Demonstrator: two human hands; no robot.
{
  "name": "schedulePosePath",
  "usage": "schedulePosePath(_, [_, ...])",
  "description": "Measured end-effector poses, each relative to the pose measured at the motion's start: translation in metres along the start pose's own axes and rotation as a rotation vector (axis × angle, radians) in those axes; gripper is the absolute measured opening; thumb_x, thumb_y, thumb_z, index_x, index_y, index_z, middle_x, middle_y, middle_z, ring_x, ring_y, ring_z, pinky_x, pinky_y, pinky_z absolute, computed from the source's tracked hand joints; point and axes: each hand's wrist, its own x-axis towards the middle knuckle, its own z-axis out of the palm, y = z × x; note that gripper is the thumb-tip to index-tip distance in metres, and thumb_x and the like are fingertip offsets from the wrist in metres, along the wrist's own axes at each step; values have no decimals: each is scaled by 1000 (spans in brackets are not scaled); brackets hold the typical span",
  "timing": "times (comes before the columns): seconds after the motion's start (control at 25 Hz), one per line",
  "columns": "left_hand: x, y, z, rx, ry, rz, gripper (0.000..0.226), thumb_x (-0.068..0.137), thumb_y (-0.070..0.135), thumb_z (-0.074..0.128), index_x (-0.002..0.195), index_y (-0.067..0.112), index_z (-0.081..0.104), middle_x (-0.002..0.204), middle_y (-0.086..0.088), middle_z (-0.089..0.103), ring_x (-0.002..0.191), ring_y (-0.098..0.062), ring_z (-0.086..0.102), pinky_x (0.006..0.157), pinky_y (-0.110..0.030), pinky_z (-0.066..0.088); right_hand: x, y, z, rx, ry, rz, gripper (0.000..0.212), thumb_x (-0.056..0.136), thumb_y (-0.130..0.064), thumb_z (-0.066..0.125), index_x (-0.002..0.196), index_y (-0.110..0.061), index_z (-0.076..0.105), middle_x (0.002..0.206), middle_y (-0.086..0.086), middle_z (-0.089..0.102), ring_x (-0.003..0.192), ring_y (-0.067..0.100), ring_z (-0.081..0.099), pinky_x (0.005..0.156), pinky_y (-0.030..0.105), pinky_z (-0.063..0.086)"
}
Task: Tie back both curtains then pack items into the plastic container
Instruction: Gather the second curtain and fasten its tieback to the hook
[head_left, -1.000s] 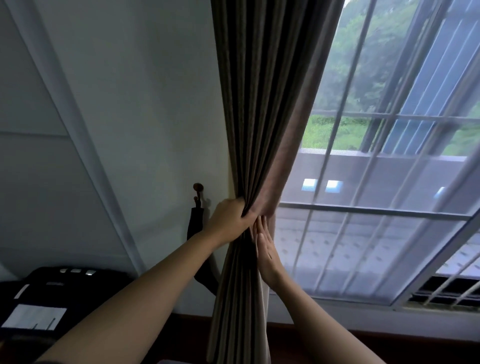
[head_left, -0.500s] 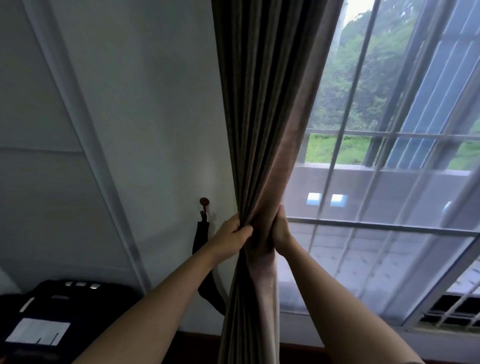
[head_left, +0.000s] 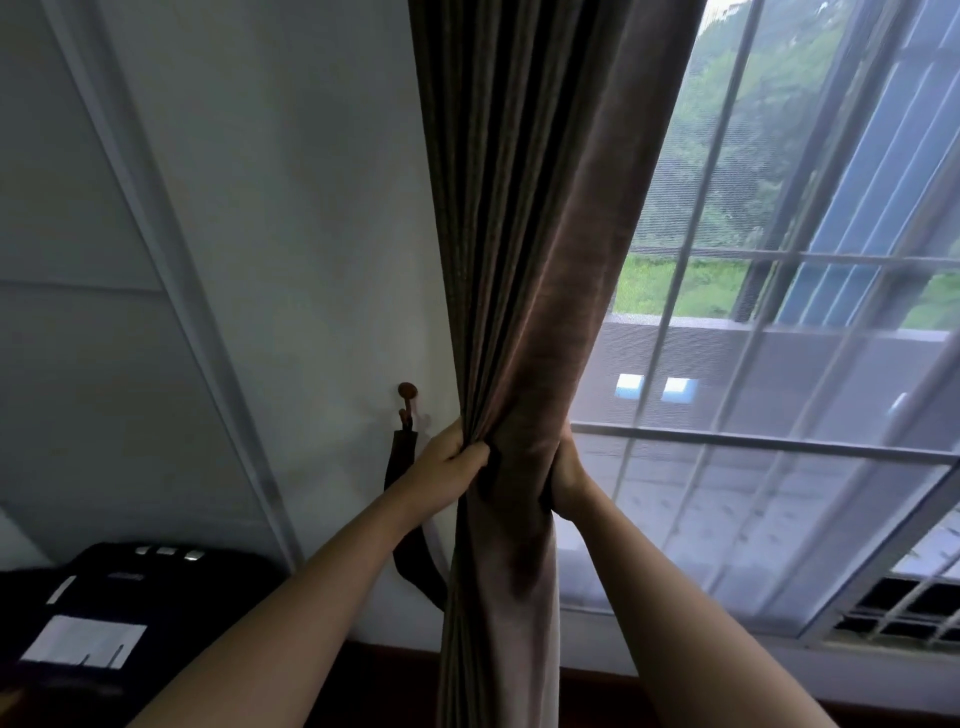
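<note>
Brown curtain, centre frame, is bunched between both grips: left hand pinches the folds and right hand is curled round the bundle's far side. Likely risk: freeing one hand for the dark tie-back at lower left lets pleats spill. A second ago the right hand lay flat.

So the curtain hangs down the middle of the frame, bunched a bit below mid-height. Left grip is wrapped round its left side and right grip round its right. The window fills the right half, behind the curtain. Just left of the left grip there's a hook on the wall with a strap hanging off it, partly behind the forearm. A bag sits in the lower left corner.
</note>
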Motion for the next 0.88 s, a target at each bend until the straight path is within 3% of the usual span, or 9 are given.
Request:
schedulePosePath(0.12, [-1, 1, -1, 17, 7, 44, 38, 95, 9, 39, 125, 32, 45, 107, 25, 54, 100, 12, 50, 86, -4, 37, -3, 5, -6, 27, 6, 26, 37, 103, -29, 21, 119, -17, 52, 128, 14, 55, 123, 26, 49, 105, 42, 41])
schedulePosePath(0.36, [-3, -2, -2, 39, 26, 61, 32, 96, 8, 38, 112, 32, 50, 100, 21, 57, 101, -3, 54, 76, -5, 41, -3, 13, -12, 38, 5, 79, 48, 101, -37, 21, 128, -10, 50, 129, 17, 55, 124, 28, 48, 109, 50, 37])
schedulePosePath(0.48, [-6, 0, -3, 40, 37, 97, 46, 96, 5, 40, 107, 49, 30, 104, 30, 44, 96, 23, 49, 76, 4, 37, -6, 13, -9, 55, -3, 81, 52, 96, -43, 25, 130, -11, 49, 129, 15, 56, 124, 27, 49, 107, 47, 39])
schedulePosePath(0.52, [-7, -3, -4, 7, 74, 101, 48, 94, 5, 44, 102, 49, 26, 107, 24, 45, 94, 23, 50, 77, 1, 40, -7, 13, -8, 56, -7, 81, 51, 97, -43, 25, 131, -11, 48, 129, 15, 56, 124, 28, 49, 107, 46, 40])
schedulePosePath(0.6, [-7, -13, -3, -123, 219, 74, 49, 83, 12, 55, 100, 47, 25, 118, -2, 50, 104, -2, 58, 82, -20, 52, -9, 14, -8, 43, -17, 66, 53, 95, -43, 26, 132, -11, 46, 129, 15, 55, 124, 28, 49, 106, 46, 41])
schedulePosePath(0.68, [-5, -14, -6, -146, 281, -10, 50, 74, 23, 60, 108, 41, 29, 122, -11, 51, 106, -22, 59, 82, -33, 53, -10, 14, -8, 17, -22, 39, 49, 96, -38, 26, 132, -10, 45, 130, 17, 53, 125, 30, 47, 107, 49, 40])
schedulePosePath(0.76, [1, -3, -12, 45, 219, -84, 49, 77, 31, 62, 122, 24, 43, 111, -3, 59, 98, -16, 61, 77, -22, 51, -13, 11, -4, -15, -32, 33, 46, 98, -32, 28, 134, -8, 43, 132, 17, 52, 126, 31, 46, 108, 49, 38])
schedulePosePath(0.84, [6, 20, -16, 322, 146, -107, 21, 85, 28, 60, 100, 14, 60, 84, 4, 58, 80, -11, 58, 65, -15, 46, -15, 6, 1, -39, -56, 43, 56, 89, -38, 32, 136, -10, 42, 132, 13, 53, 125, 26, 47, 108, 43, 39])
schedulePosePath(0.88, [10, 31, -16, 456, 127, -108, 14, 86, 27, 60, 85, 13, 59, 75, 5, 54, 75, -13, 58, 62, -17, 46, -15, 4, 3, -51, -64, 32, 57, 89, -37, 32, 138, -9, 40, 133, 12, 52, 125, 23, 46, 108, 39, 38])
